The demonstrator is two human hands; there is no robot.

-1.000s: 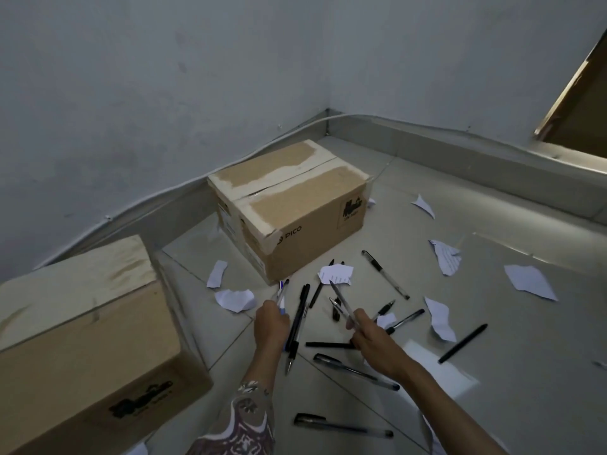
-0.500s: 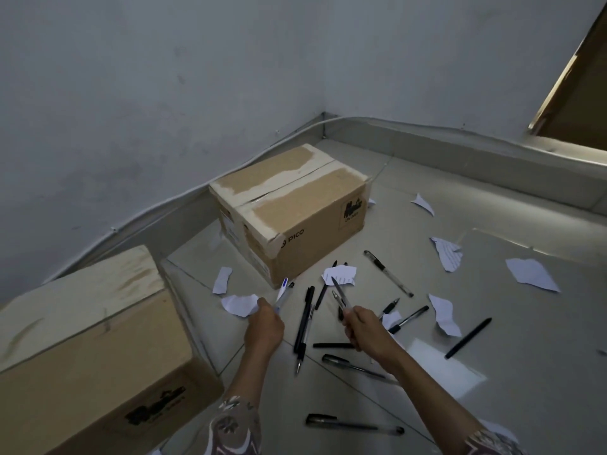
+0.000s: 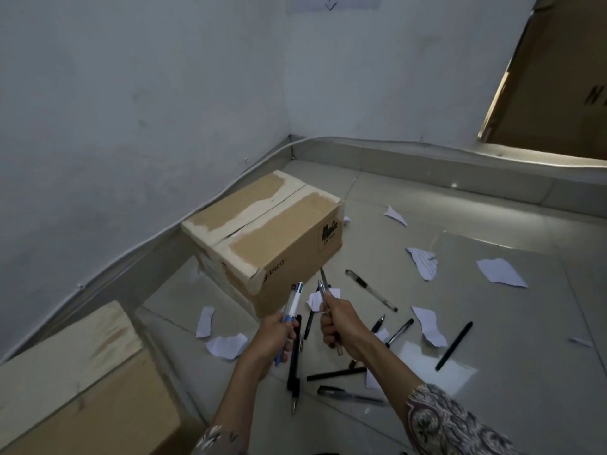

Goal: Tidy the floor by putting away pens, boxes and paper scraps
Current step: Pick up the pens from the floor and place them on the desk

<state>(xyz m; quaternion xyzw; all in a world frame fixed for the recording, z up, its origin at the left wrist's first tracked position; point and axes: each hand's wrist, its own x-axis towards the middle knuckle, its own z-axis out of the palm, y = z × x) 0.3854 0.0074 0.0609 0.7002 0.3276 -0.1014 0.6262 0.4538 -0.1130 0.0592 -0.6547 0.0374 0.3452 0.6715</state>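
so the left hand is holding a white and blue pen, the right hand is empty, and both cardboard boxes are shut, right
Not quite: the right hand is not empty. The head view shows it gripping a few pens, tips pointing up. The rest holds: the left hand grips a white and blue pen, and both the far cardboard box and the near cardboard box are shut.

- Dim, bluish-grey light fills the room; the pale plaster walls [image 3: 131,110] look flat and murky.
- Warm light edges the brown cardboard panel [image 3: 558,77] at upper right.
- The glossy grey tiled floor [image 3: 492,224] carries soft glare patches.
- Wide-angle bending curves the skirting line.
- Detail is soft and slightly smeared throughout.
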